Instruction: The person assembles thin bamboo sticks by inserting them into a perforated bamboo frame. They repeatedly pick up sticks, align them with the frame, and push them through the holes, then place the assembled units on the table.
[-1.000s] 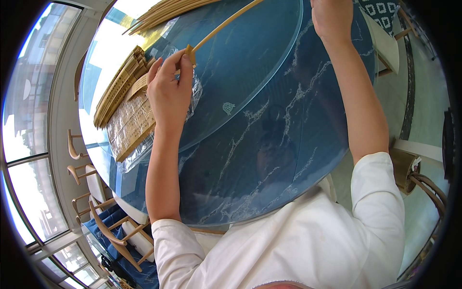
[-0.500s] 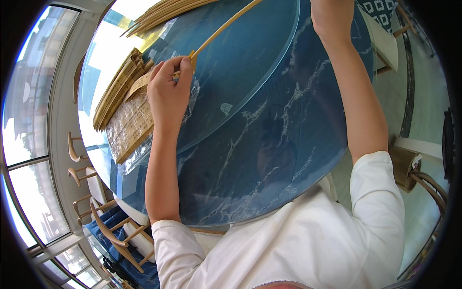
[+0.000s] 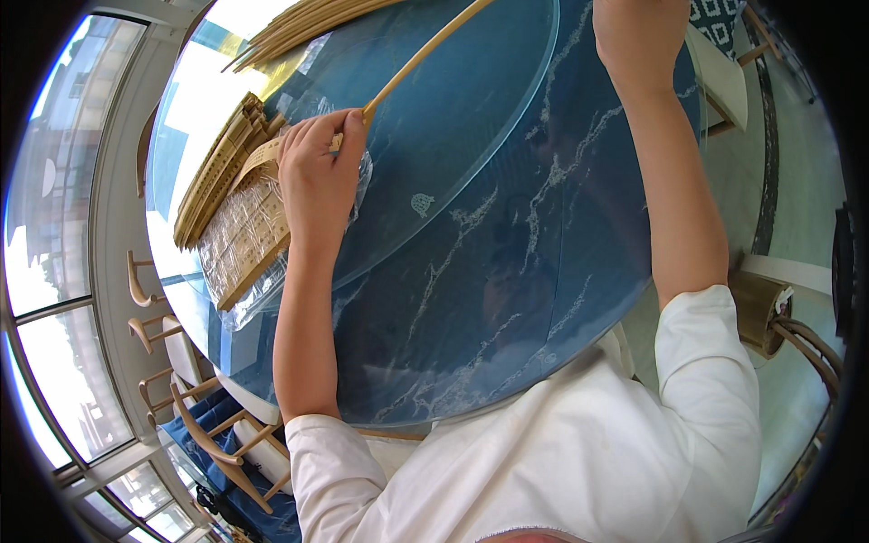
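Head view: two bare hands at one round blue table (image 3: 489,335) with white veins.
Left hand (image 3: 317,163): one, thumb and fingers closed on the near end of a stick, just beside the packet.
Stick (image 3: 421,59): one in the grip, slanting up and right over the glass disc (image 3: 453,136) until the upper border cuts it off.
Right hand (image 3: 641,41): one, cut by the upper border; its fingers are out of sight, so I can't tell what they do.
Bundle (image 3: 312,27): one, of long thin sticks, overlapping too much to count.
Strips (image 3: 213,172): one pile, left of the left hand.
Packet (image 3: 244,231): one, in crinkled clear plastic, touching the pile.
Edges: the disc's rim curves between the forearms; the table's near edge runs close by the white shirt (image 3: 561,443).
Room: a broad stretch of bare tabletop and glass between both forearms.
Chairs (image 3: 217,443): at least three, wooden, beyond the table's left edge.
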Demonstrator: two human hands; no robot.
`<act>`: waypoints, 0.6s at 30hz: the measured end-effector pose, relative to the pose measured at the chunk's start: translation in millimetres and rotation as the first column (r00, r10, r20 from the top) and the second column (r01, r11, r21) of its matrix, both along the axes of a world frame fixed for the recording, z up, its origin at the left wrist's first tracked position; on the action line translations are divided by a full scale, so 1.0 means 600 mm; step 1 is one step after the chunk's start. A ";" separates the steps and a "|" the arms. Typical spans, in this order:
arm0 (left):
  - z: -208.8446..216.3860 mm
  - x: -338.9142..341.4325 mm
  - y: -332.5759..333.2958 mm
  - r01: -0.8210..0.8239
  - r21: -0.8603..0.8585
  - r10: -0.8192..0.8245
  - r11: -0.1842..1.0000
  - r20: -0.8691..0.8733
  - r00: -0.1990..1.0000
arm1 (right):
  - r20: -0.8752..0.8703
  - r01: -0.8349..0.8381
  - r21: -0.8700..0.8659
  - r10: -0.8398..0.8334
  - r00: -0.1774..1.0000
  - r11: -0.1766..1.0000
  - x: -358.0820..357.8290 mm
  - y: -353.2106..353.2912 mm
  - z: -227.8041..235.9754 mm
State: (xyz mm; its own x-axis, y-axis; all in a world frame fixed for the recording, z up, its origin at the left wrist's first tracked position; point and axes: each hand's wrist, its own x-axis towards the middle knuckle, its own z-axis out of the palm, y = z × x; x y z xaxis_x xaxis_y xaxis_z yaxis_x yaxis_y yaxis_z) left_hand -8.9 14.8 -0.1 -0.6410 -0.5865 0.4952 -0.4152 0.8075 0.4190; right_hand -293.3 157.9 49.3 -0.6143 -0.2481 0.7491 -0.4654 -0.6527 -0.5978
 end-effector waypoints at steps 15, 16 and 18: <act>0.000 -0.007 -0.002 0.109 -0.198 -0.100 0.974 0.054 0.993 | -0.063 -0.035 -0.004 0.035 0.997 0.999 0.029 0.005 0.010; -0.001 -0.007 -0.004 0.120 -0.235 -0.108 0.965 0.060 0.992 | -0.071 -0.038 -0.004 0.037 0.997 0.999 0.028 0.003 0.008; -0.002 -0.007 -0.006 0.132 -0.317 -0.115 0.939 0.073 0.991 | -0.074 -0.035 0.001 0.035 0.997 0.999 0.026 0.000 0.004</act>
State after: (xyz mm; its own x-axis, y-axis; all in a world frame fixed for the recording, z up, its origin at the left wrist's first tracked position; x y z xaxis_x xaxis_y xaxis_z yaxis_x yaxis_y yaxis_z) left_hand -13.1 11.1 -1.1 -0.7283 -0.3168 0.6077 -0.3180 0.9417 0.1098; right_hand -277.7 158.1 51.5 -0.5482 -0.2684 0.7921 -0.4848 -0.6697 -0.5625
